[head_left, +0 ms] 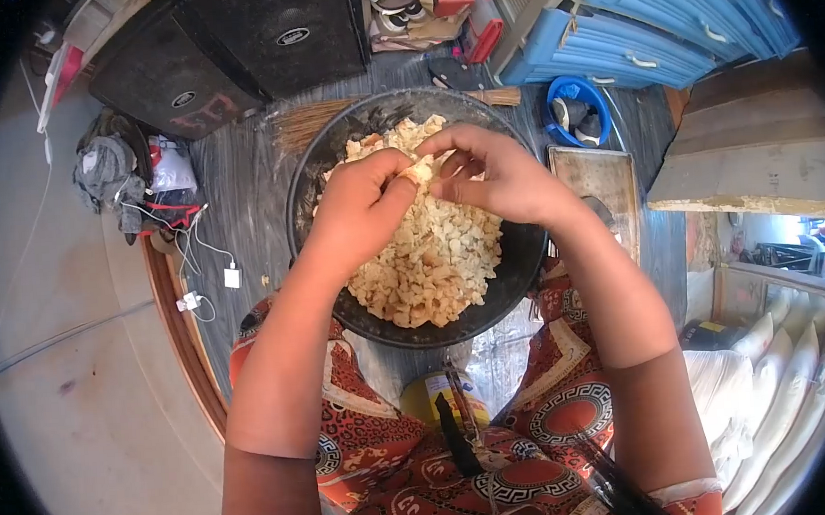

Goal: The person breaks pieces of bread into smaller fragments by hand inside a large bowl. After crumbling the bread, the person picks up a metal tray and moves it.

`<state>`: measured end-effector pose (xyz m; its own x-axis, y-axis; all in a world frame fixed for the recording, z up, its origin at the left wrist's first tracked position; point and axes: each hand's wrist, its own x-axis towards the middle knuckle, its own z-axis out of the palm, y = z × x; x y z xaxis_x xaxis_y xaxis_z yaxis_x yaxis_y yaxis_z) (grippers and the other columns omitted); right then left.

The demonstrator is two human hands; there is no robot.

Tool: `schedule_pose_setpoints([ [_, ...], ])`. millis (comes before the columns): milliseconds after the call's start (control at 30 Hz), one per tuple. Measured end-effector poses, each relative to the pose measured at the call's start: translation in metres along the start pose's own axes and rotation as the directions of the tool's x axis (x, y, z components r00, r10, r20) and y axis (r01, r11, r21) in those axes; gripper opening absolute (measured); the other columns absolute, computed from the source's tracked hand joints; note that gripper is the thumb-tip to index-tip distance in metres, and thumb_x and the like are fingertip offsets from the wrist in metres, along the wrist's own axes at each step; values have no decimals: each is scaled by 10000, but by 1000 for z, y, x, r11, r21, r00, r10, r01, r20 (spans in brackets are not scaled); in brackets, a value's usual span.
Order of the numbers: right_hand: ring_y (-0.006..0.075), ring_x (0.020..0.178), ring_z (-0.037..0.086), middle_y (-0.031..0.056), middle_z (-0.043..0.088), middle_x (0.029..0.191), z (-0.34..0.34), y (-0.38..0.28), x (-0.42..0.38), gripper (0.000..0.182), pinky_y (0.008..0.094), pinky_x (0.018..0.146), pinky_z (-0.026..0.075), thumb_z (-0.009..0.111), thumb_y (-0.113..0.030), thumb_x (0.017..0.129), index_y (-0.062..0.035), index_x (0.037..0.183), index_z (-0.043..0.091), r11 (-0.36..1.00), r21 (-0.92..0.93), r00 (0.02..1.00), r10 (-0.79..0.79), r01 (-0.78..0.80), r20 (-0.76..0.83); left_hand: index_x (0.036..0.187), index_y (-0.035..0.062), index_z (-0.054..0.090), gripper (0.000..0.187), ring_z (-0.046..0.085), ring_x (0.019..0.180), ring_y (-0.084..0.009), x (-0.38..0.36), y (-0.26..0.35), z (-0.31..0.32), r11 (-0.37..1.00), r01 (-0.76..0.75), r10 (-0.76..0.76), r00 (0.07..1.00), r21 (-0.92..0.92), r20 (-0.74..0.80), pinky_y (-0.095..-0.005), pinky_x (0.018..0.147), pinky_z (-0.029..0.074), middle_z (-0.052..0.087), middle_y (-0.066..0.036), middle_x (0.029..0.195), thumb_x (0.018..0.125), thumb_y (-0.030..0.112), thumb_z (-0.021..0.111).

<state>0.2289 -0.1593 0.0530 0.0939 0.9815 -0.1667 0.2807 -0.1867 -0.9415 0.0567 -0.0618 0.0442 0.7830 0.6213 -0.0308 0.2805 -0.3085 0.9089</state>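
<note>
A wide dark basin (306,184) holds a heap of small torn bread pieces (422,266), cream to light brown. Above the heap, my left hand (362,199) pinches a pale piece of bread (419,171) between thumb and fingers. My right hand (493,177) meets it from the other side, its fingers curled and thumb tip at the same piece. Both hands hide part of the heap behind them. The basin sits between my knees, over patterned red cloth (564,418).
Behind the basin lies a straw broom (315,124). To the right are a blue bucket (577,106) and a flat tray (605,165). Large black speakers (276,39) and blue drawers (636,50) stand at the back. Charger cables (185,243) lie on the left; a yellow-labelled container (431,398) is below.
</note>
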Motion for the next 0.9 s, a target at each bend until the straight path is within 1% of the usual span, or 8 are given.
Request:
schedule_pose_setpoints([
  [167,84,715,508,-1,574,816,10,-6,-1,299,244,704,443,686,-108,783,-27,1057,596,997,52,999,-51,51,-9,865,0,608,178,573,571,-218,0,0,5,998,-55,55,998,-30,11,-329,562,440,576,-143,630,823,166,561],
  [267,85,696,507,6,573,775,12,-2,-1,242,244,675,447,687,-111,783,-18,997,623,999,17,998,-42,43,-47,845,1,603,186,586,594,-289,1,3,2,1000,-5,4,999,28,47,-355,566,444,582,-173,650,830,180,555],
  [333,70,614,503,23,576,676,12,0,-1,144,238,573,441,646,-96,789,11,877,608,995,-2,991,-104,105,-80,821,0,595,191,582,643,-364,1,1,2,994,-22,17,999,106,45,-392,583,449,586,-194,673,828,185,548],
  [433,70,603,505,38,569,646,9,6,-1,136,246,562,433,615,-105,790,17,846,589,993,-82,995,-86,82,-53,805,-4,589,194,574,676,-394,1,5,-1,968,-81,79,997,238,21,-416,601,451,592,-200,714,822,184,545],
  [667,90,587,503,43,558,635,12,3,-1,139,261,549,421,605,-137,792,-1,790,577,991,-45,984,-133,128,-118,823,-2,580,146,593,739,-370,3,3,2,970,-198,209,975,141,-71,-403,658,462,613,-180,791,818,142,554],
  [733,99,579,497,49,546,624,14,-1,-1,147,272,543,416,611,-150,789,-8,773,575,997,31,990,-60,65,-129,844,-1,573,107,598,762,-351,3,6,3,997,-18,17,1000,-78,-15,-379,675,465,604,-168,802,807,99,564],
  [867,53,653,475,-8,533,681,9,2,-2,127,234,580,406,622,-124,824,-11,819,564,998,-67,998,-13,8,-69,861,-3,572,107,600,748,-323,4,4,4,986,-150,152,988,67,-30,-360,666,466,587,-164,814,802,86,575],
  [900,49,649,473,-9,532,676,9,6,-1,144,229,577,405,627,-138,830,-10,813,562,993,-106,997,-66,61,-45,866,1,572,87,583,739,-232,4,1,3,965,-224,231,972,135,-38,-314,666,455,590,-125,803,824,78,570],
])
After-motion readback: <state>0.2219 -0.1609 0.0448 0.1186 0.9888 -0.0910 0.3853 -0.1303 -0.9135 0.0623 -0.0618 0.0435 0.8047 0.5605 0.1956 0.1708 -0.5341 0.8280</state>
